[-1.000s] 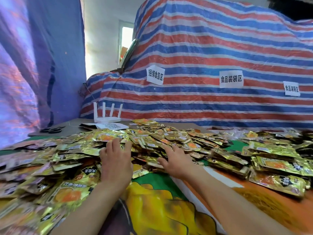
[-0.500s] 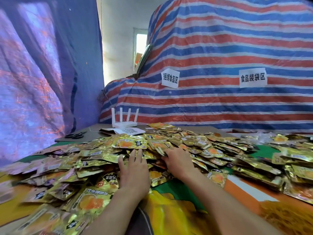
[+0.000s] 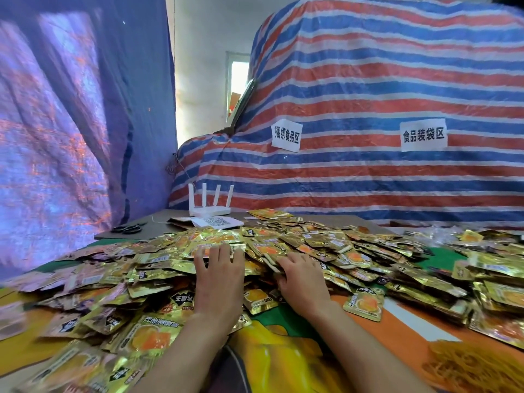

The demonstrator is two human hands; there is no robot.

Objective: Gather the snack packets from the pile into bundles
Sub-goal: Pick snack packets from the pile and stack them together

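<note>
A wide pile of gold foil snack packets point(image 3: 334, 251) with orange pictures covers the table from left to right. My left hand point(image 3: 218, 279) lies palm down on the packets at the pile's near centre, fingers straight and spread. My right hand point(image 3: 300, 279) lies beside it on the packets, its fingertips pushed in among them and partly hidden. One loose packet point(image 3: 364, 304) lies on the orange cloth just right of my right wrist. Neither hand visibly holds a packet.
A printed orange, green and yellow cloth point(image 3: 397, 330) covers the table. A white router point(image 3: 209, 208), a paper with a QR code point(image 3: 217, 222) and black scissors point(image 3: 127, 228) sit at the far left. A striped tarp point(image 3: 368, 95) with paper labels rises behind.
Both hands have stayed on the pile and crept slightly forward into the packets. The view has swung left, so the pile now sits further right in view.
</note>
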